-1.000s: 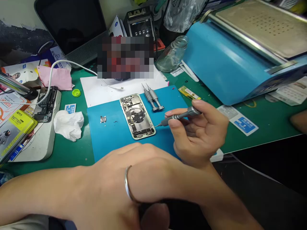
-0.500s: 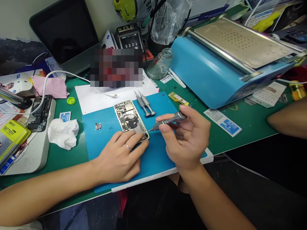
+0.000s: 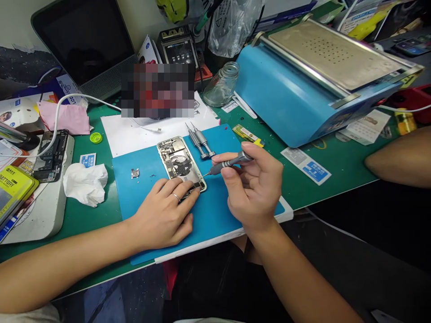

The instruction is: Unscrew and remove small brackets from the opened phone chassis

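An opened phone [image 3: 182, 163] lies tilted on the blue mat [image 3: 215, 211], its inner parts showing. My left hand [image 3: 166, 213], a ring on one finger, rests over the phone's lower end with its fingertips on it; it grips nothing. Between the thumb and fingers of my right hand [image 3: 256, 188] is a grey screwdriver [image 3: 229, 165], its tip at the phone's lower right edge. Two more screwdrivers [image 3: 200, 141] lie side by side above the phone. To the left sit a small metal part [image 3: 135, 173] and some tiny dark pieces [image 3: 152, 176].
A large blue machine [image 3: 279, 94] with a metal plate stands at the back right, beside a glass jar [image 3: 222, 85]. At left are crumpled tissue [image 3: 85, 183], another opened phone [image 3: 50, 157] and a yellow battery box [image 3: 15, 190]. Another person's arm [image 3: 400, 157] rests at right.
The view has shifted slightly, moving everything a little left and up. The screwdriver tip has drawn slightly off the phone's edge. My left hand keeps its place on the phone.
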Demonstrator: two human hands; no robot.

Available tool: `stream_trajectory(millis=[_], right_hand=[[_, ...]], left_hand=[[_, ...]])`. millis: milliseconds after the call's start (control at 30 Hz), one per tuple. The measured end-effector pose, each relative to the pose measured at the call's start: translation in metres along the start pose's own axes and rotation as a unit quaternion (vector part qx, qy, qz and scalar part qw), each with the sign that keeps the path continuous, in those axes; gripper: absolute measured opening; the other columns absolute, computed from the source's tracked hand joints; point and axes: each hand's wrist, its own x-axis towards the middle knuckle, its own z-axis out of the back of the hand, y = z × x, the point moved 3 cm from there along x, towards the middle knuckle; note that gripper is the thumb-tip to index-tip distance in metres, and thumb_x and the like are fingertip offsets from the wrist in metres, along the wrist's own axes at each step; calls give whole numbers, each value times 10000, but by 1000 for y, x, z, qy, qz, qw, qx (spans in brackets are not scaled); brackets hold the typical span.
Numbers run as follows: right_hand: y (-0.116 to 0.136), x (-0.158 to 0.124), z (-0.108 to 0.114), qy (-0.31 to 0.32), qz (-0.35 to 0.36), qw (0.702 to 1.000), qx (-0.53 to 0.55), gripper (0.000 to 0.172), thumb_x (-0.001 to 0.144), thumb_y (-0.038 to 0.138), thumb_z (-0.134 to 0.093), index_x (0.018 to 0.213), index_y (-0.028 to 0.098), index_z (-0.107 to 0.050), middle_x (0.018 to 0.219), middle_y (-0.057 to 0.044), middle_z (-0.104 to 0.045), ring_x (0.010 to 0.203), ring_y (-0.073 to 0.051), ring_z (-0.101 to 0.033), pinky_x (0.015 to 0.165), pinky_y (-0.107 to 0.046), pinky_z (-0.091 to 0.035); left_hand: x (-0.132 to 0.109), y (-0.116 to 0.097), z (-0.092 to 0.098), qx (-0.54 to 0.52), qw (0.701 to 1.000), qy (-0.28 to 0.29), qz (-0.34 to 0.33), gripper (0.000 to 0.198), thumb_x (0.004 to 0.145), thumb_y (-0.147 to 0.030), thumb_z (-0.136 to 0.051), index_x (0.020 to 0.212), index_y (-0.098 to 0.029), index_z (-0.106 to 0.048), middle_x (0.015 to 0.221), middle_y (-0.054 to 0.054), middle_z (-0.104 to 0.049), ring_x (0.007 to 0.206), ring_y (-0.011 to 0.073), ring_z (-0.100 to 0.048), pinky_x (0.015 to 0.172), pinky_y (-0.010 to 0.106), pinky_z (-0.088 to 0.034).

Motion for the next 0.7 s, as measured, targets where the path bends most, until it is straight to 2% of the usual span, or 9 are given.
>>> stream_trajectory(millis=[133, 267, 700], right_hand=[[0, 0, -1, 15, 24, 999, 15, 562, 967, 120, -573, 1470, 337, -447, 1151, -47, -719, 1029, -190, -741, 822, -352, -675], [1, 0, -1, 17, 18, 1000, 10, 535, 982, 154, -561, 1462, 356, -438, 1136, -37, -718, 1011, -190, -743, 817, -358, -678], [0, -5, -1, 35, 13, 999, 9, 572, 953, 111, -601, 1465, 332, -473, 1189, -60, -732, 994, -187, -747, 799, -343, -684]], left_hand=[[1, 1, 0, -10, 1000, -7, -6, 464, 990, -283, -474, 1389, -69, -578, 1344, 178, -634, 1199, 328, -559, 967, 475, -464], [1, 1, 0, -14, 1000, -1, -6, 464, 997, -279, -473, 1398, -66, -570, 1342, 176, -641, 1198, 330, -561, 963, 481, -467], [1, 1, 0, -17, 1000, -7, -6, 442, 1000, -266, -476, 1374, -60, -592, 1338, 170, -644, 1200, 326, -561, 968, 468, -473]])
